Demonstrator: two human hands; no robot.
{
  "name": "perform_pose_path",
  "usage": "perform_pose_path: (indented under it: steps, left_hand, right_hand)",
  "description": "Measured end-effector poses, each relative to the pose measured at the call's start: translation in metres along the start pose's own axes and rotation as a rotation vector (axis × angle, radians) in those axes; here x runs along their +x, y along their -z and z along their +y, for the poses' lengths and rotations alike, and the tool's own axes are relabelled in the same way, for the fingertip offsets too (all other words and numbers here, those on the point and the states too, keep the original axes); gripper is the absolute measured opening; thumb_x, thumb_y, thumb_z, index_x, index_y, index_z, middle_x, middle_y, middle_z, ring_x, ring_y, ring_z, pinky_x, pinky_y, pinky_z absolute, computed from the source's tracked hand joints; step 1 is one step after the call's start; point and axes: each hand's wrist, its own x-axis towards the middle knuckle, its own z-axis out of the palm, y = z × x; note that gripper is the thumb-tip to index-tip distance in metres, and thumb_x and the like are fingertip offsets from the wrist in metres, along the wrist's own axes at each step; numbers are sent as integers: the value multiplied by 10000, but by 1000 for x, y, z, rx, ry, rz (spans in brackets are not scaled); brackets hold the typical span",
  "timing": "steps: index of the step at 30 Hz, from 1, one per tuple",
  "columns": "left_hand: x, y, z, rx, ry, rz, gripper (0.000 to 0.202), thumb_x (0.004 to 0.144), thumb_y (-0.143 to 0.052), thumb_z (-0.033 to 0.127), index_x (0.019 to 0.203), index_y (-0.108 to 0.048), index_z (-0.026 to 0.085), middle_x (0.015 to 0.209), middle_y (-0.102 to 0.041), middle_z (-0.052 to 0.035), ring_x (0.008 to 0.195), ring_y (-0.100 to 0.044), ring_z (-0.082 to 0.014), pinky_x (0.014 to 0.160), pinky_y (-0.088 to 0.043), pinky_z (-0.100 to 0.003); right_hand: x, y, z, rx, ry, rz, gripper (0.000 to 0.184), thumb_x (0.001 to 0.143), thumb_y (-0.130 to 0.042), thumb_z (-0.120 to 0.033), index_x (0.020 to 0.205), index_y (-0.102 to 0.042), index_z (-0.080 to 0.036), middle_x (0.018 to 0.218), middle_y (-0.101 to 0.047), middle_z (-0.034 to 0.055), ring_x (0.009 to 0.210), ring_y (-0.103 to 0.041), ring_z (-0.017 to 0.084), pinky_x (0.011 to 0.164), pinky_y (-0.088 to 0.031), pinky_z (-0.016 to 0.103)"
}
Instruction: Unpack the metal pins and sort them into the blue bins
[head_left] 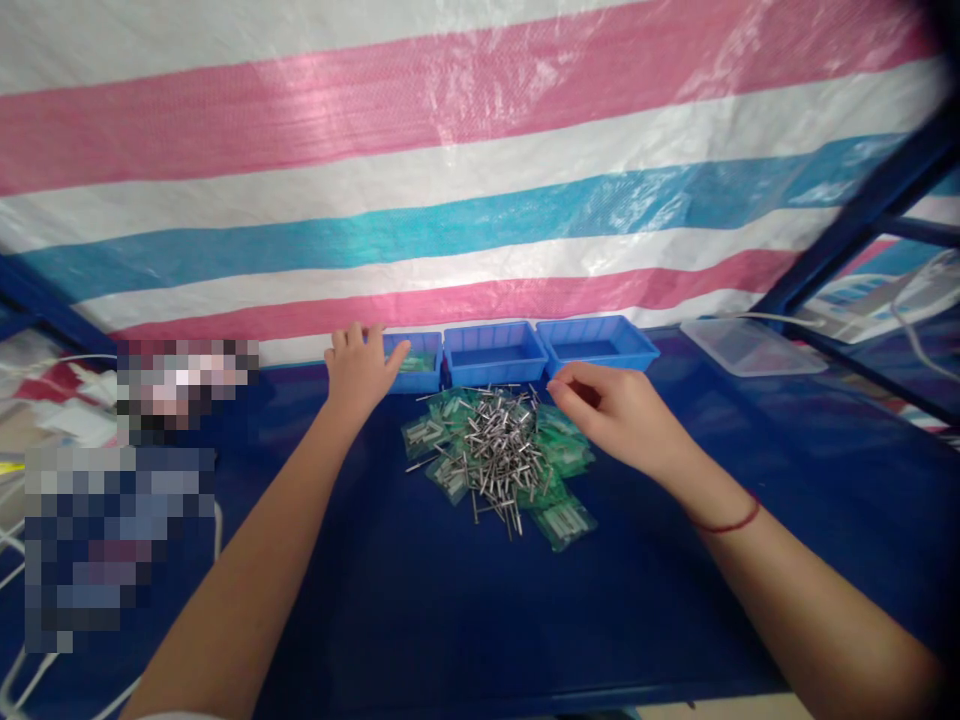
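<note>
A heap of small metal pins (499, 455) lies on several green plastic packets (564, 520) in the middle of a blue table (420, 600). Behind it stand three blue trays in a row. My left hand (361, 368) reaches over the rim of the left tray (420, 362), which holds something green; its fingers are stretched out with nothing in them. My right hand (619, 415) hovers at the right edge of the heap, fingers curled and pinched together near the packets; what they hold, if anything, is hidden. A red string circles that wrist.
The middle tray (493, 352) and right tray (598, 345) look bare inside. A clear plastic lid (752, 346) lies at the back right. A striped pink, white and blue tarp (450, 180) hangs behind. Blue frame bars (855, 225) rise at the right; white cables lie left.
</note>
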Motion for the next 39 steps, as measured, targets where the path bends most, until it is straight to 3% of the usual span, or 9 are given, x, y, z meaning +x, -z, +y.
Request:
perform_pose_path:
  steps: [4, 8, 12, 17, 24, 27, 30, 35, 39]
  left_hand:
    - [-42, 16, 31, -237, -342, -53, 378, 946, -436, 415, 1192, -583, 168, 1148, -605, -119, 1095, -513, -262, 996, -374, -432]
    - [-89, 22, 65, -418, -675, -182, 370, 925, -493, 430, 1205, -583, 205, 1250, -572, -102, 1188, -480, -250, 1032, -377, -418]
    - [-109, 13, 71, -447, -804, -142, 357, 912, -524, 426, 1189, -605, 216, 1267, -578, -103, 1252, -449, -269, 1045, -377, -439]
    - [-108, 11, 60, -495, -712, -69, 293, 910, -541, 355, 1150, -617, 204, 1196, -616, -91, 1206, -488, -243, 1038, -389, -418]
    - [-112, 12, 68, -608, -490, -49, 496, 899, -544, 384, 1324, -458, 143, 1250, -584, -146, 1196, -498, -263, 1024, -379, -433]
    - [-114, 15, 70, -693, -412, -101, 609, 878, -575, 425, 1384, -376, 150, 1256, -595, -142, 1189, -515, -268, 1022, -368, -445]
    - [-116, 21, 69, -809, -400, -253, 405, 901, -548, 404, 1232, -530, 172, 1103, -671, -94, 1037, -604, -233, 923, -429, -373]
    - [-117, 27, 70, -980, -250, -379, 298, 939, -472, 387, 928, -629, 134, 824, -662, -52, 770, -607, -168, 709, -444, -270]
    - [-116, 29, 70, -1029, -154, -344, 319, 926, -478, 404, 788, -597, 142, 700, -586, -12, 669, -533, -135, 640, -400, -247]
  right_hand:
    - [-1, 15, 35, -189, -41, -257, 285, 840, -562, -444, 883, -657, -179, 779, -673, 55, 659, -603, 192, 601, -407, 294]
    - [-9, 11, 52, -140, -51, -474, 662, 671, -711, -563, 1175, -619, -144, 1057, -681, 148, 904, -649, 294, 734, -491, 368]
    - [-9, 7, 38, -116, -6, -536, 402, 757, -651, -431, 1060, -678, -169, 1016, -691, 109, 863, -657, 257, 742, -497, 346]
    - [-4, 11, 22, -265, -19, -448, 213, 851, -484, -268, 869, -685, -198, 782, -699, 52, 691, -655, 209, 609, -440, 291]
    - [-17, -1, -15, -189, 109, 151, 203, 908, -468, -248, 995, -629, -161, 834, -679, 76, 716, -650, 215, 660, -465, 321]
    - [-27, -13, -33, 16, 291, 81, 144, 906, -496, -181, 988, -613, -179, 868, -682, 62, 797, -653, 190, 725, -488, 298]
    - [-33, -23, -40, 169, 367, 3, 170, 900, -525, -145, 1034, -602, -216, 921, -692, 43, 851, -652, 169, 763, -498, 280]
    - [-33, -35, -33, 352, 131, 3, 238, 866, -618, -268, 1098, -578, -238, 1006, -671, 48, 809, -647, 174, 666, -515, 276]
    - [-34, -43, -27, 462, 8, -154, 155, 851, -634, -353, 919, -613, -215, 761, -615, 19, 699, -608, 176, 591, -493, 283]
